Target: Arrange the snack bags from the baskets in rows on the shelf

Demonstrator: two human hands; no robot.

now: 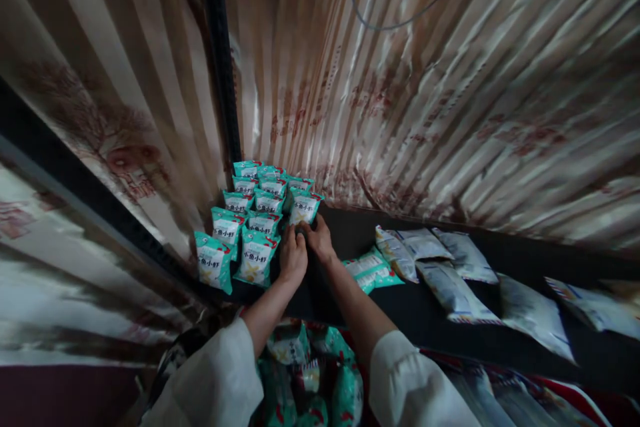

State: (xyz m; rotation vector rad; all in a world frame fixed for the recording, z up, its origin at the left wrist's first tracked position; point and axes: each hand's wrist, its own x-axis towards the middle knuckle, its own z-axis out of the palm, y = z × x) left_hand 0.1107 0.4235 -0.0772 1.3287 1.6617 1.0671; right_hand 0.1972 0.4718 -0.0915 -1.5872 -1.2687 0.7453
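A teal and white snack bag stands upright at the front of a short third row on the black shelf. My right hand is closed at the bag's lower right edge. Close beside it, my left hand is closed at the lower left edge, its fingertips partly hidden. To the left, matching snack bags stand in two rows, with one bag at the front of the middle row and another bag at the front of the left row. Right of my forearm lies a flat teal bag.
Several white and blue bags lie on the shelf to the right. Below the shelf edge, a container holds more teal bags. A dark metal post rises at the corner, with patterned curtains behind and a wire loop above.
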